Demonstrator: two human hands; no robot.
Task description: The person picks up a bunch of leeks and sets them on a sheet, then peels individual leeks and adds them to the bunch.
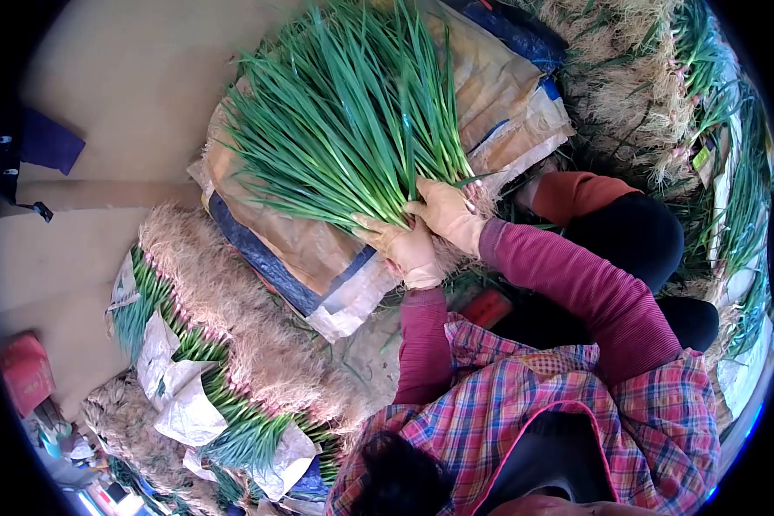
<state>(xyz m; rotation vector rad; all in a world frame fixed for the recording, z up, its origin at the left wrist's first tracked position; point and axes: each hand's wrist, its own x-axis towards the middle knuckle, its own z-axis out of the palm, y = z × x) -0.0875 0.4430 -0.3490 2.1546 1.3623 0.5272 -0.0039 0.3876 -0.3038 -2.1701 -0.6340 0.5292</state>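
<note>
A large fan of green onions (344, 112) lies on a brown and blue sack (292, 249), leaves pointing away and pale roots near my wrists. My left hand (400, 249), in a pale glove, is closed round the stems at the near end of the pile. Close beside it, my right hand (447, 211), gloved too, has its fingers pressed together on the stems, next to the roots. The two hands almost touch. The undersides of both hands are hidden.
Rows of onions with dense roots (258, 335) lie at the lower left, partly under white sheets (185, 413). More rooted onions (645, 77) fill the right side. A red object (26, 374) is at the far left. My bent knees are right of my hands.
</note>
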